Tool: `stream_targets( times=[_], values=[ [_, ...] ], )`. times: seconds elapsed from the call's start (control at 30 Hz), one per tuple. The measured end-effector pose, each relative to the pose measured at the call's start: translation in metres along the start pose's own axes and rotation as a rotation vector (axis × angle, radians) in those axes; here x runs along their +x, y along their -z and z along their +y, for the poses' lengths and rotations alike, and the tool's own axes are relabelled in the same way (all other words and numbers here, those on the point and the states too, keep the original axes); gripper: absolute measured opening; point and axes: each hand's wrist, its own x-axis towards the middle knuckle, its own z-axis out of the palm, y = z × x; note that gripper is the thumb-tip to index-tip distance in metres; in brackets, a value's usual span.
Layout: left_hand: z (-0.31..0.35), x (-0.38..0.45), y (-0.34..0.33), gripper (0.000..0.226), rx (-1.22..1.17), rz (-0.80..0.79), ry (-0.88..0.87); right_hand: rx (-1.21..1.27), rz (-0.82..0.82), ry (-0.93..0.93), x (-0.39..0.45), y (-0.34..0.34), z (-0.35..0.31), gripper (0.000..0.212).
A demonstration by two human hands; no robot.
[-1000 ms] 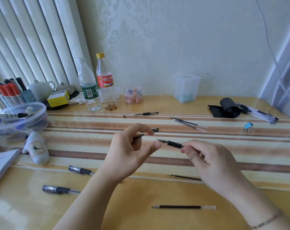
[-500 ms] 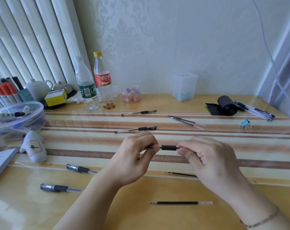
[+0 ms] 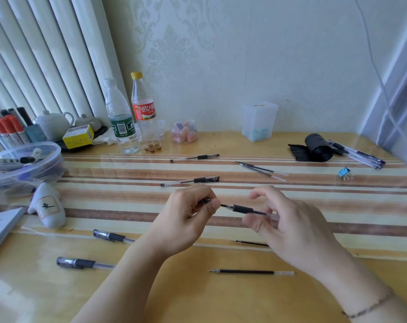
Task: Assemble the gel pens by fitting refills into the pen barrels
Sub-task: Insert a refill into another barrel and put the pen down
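- Pale wall [image 3: 256,54] at the back, covered with wallpaper in a faint damask pattern.
- Vertical blinds [image 3: 41,59] on the left, white and ribbed, reaching down behind the table.
- Soft daylight from the left side; brightest at the lower left edge of the blinds.
- Thin cable [image 3: 372,59] hanging along the wall on the right.
- Light curtain or frame [image 3: 398,96] at the far right, bluish, partly blurred.
- Wooden table [image 3: 221,304] of yellow tone, glossy, with light reflections.
- Striped runner [image 3: 337,197] in brown and cream across the middle of the table, under a clear cover.
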Motion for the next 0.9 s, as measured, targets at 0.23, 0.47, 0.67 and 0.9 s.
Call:
stream_targets(
  times=[0.23, 0.47, 0.67, 0.9],
  values=[
    [0.003, 0.001, 0.004, 0.014, -0.034, 0.041, 0.113, -0.002, 0.027, 0.009, 0.001, -0.001, 0.008, 0.032],
    [0.005, 0.0, 0.002, 0.025, -0.215, 0.092, 0.279, 0.017, 0.026, 0.016, 0.0, 0.0, 0.005, 0.031],
    [-0.006, 0.005, 0.024, 0.024, -0.307, 0.27, 0.365, -0.072, 0.016, -0.061, 0.003, 0.012, 0.016, 0.019],
    [-0.012, 0.004, 0.042, 0.03, -0.319, 0.351, 0.356, 0.28, 0.02, -0.37, 0.005, 0.031, 0.031, 0.033]
  ],
)
